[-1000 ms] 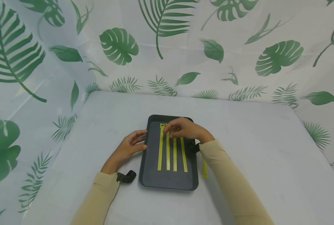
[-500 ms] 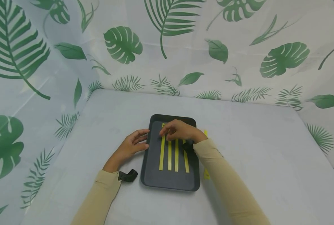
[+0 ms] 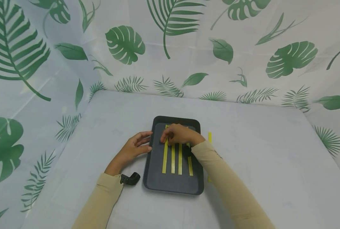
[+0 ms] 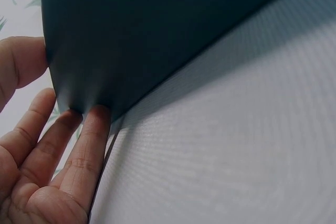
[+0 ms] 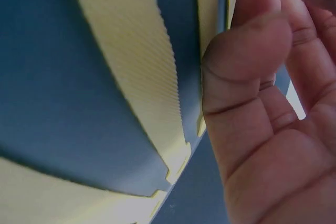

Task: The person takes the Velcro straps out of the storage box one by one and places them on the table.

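Several flat yellow cable ties (image 3: 165, 162) with slotted heads lie lengthwise, side by side, in a dark grey tray (image 3: 173, 186). My left hand (image 3: 131, 149) touches the tray's left side, its fingers nearly straight; the left wrist view shows the fingertips (image 4: 97, 116) against the dark outer wall. Over the upper part of the ties hovers my right hand (image 3: 181, 134), with loosely bent fingers at the leftmost one. Up close in the right wrist view, the thumb (image 5: 252, 51) overlaps a cable tie, and nothing shows pinched. That hand hides the ties' upper portions.
Another yellow cable tie (image 3: 210, 136) lies on the white table to the right of the tray, partly behind the right sleeve. A black wrist camera (image 3: 131, 179) sits on the left wrist. A leaf-print cloth (image 3: 187, 63) rises behind and beside the table.
My right hand has shifted slightly left and towards me along the leftmost cable tie, and its fingers have bent more. The left hand stays at the tray's side. The head view has shifted slightly.
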Motion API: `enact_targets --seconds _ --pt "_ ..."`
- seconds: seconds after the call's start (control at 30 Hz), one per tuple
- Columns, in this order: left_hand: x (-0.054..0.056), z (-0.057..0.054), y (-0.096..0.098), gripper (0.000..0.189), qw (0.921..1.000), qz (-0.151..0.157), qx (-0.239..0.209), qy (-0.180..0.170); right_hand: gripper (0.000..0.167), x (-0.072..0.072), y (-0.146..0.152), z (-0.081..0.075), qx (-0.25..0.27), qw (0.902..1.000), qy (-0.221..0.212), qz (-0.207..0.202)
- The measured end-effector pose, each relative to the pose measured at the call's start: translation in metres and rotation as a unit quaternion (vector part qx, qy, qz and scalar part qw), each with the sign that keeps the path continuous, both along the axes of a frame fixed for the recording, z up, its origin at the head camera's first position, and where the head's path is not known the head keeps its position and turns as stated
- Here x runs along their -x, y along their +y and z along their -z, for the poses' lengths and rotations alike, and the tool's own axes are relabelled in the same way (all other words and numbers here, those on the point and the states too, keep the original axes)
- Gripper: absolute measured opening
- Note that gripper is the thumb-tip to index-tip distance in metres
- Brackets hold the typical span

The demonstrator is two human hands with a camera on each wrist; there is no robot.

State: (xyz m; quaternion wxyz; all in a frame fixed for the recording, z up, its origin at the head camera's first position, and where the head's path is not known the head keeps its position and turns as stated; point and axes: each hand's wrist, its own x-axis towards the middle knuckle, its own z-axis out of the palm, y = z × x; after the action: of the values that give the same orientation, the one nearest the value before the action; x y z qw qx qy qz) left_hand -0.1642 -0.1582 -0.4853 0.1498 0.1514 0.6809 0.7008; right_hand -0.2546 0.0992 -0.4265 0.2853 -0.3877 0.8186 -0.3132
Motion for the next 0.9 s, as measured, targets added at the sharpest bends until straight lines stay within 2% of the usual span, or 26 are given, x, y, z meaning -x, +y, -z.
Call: enact_targets --seconds 0.23,0.47,0.9 --pt "0.0000 0.0010 -0.0001 0.068 1.0000 0.003 0.000 -0.003 0.025 -0.0032 -0.0066 -0.0002 -0.011 0.9996 0.024 0.007" --pt "0.0008 0.0013 -0.0008 0.067 1.0000 0.002 0.000 0.000 0.026 -0.0035 -0.0102 0.0011 -0.023 0.9992 0.029 0.017" --pt "0.0010 0.0037 -0.0008 0.066 0.9999 0.006 -0.012 0.009 0.022 -0.0042 -0.0082 -0.0003 -0.004 0.9992 0.037 0.013"
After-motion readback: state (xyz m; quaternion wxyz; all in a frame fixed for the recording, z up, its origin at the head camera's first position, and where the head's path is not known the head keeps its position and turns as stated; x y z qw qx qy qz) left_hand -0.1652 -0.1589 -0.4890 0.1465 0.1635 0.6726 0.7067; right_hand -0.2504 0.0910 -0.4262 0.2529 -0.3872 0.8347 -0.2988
